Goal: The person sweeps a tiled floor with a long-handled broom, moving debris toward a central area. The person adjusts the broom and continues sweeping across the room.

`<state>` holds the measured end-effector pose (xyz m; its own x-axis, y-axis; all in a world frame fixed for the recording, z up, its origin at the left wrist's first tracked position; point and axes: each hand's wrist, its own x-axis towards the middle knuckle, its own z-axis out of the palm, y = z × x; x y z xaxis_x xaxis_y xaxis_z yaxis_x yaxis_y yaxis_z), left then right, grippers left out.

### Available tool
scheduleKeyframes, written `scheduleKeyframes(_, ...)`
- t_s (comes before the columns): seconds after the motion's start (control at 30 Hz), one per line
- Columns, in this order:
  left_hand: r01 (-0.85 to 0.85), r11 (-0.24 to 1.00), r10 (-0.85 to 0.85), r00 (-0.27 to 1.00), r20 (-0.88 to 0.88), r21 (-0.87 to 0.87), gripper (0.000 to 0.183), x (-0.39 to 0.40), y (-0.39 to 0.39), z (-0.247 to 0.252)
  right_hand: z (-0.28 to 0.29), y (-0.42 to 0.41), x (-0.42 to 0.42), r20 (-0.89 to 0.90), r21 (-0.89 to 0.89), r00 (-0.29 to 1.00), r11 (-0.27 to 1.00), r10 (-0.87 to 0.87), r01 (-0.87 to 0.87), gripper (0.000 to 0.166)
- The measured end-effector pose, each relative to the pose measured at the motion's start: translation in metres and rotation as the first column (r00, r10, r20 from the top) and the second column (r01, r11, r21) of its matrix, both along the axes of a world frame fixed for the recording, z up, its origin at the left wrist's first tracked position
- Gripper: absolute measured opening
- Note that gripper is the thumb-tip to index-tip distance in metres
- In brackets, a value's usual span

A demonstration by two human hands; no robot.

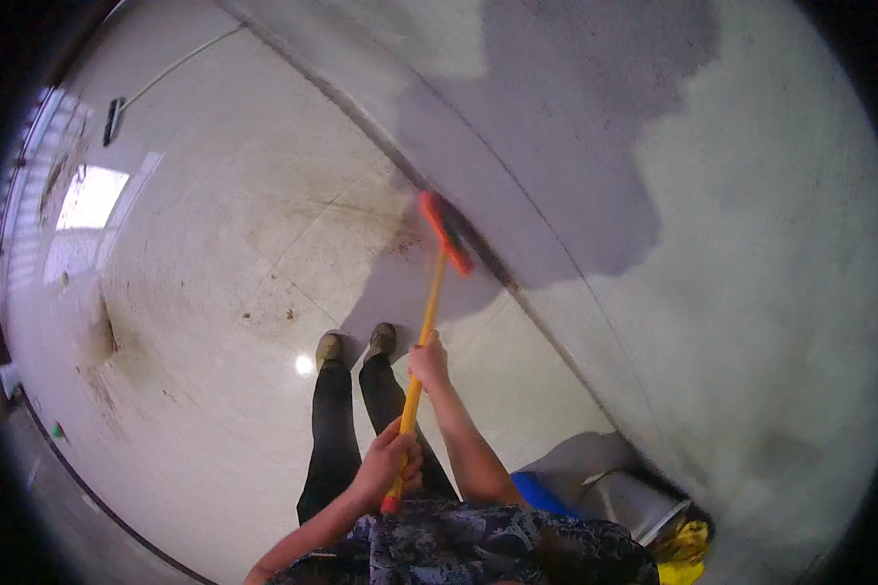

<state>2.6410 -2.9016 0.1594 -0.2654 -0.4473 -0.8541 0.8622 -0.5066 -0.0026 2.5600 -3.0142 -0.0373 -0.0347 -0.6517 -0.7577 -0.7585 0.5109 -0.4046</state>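
A push broom with a yellow handle (429, 311) and a red-orange head (445, 232) slants up from my body. The head is against the base of the wall, where it meets the floor, and looks slightly blurred. Near the red-tipped end of the handle, my left hand (391, 461) is closed round it. Higher up, about midway along, my right hand (429, 362) grips the same handle. My shoes are on the pale floor, left of the broom.
Another broom (114, 121) with a long pale handle lies at the upper left. The wall (739, 256) runs diagonally along the right. A blue object (541, 495) and a yellow item (684, 552) are at the lower right beside me. Dirt specks (290, 315) mark the floor.
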Motion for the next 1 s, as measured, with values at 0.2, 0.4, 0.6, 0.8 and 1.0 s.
scheduleKeyframes(0.2,-0.175,0.981,0.164,0.979,-0.124,-0.082,0.01,0.019,-0.048,-0.089,-0.087,-0.082,0.011,-0.092,-0.031,0.848,0.85,0.522,-0.526,0.039)
scheduleKeyframes(0.4,-0.187,0.982,0.179,0.925,0.336,-0.01,0.031,0.026,-0.03,-0.028,-0.032,-0.04,0.117,0.295,0.038,0.936,0.976,0.193,-0.214,0.034)
scheduleKeyframes(0.6,-0.168,0.986,0.168,0.98,0.105,-0.012,0.034,0.001,0.009,-0.004,0.004,-0.015,0.036,0.158,0.07,0.987,0.997,0.03,-0.041,0.026)
scheduleKeyframes(0.8,-0.027,0.997,0.041,0.971,0.235,-0.066,0.014,-0.006,-0.004,-0.119,-0.077,-0.038,0.033,0.009,0.297,1.0,0.955,-0.022,0.019,0.023)
scheduleKeyframes(1.0,-0.294,0.955,0.29,0.914,0.283,-0.031,0.032,0.073,0.038,-0.04,-0.05,0.023,0.147,0.404,0.404,0.915,0.897,0.001,-0.179,0.011)
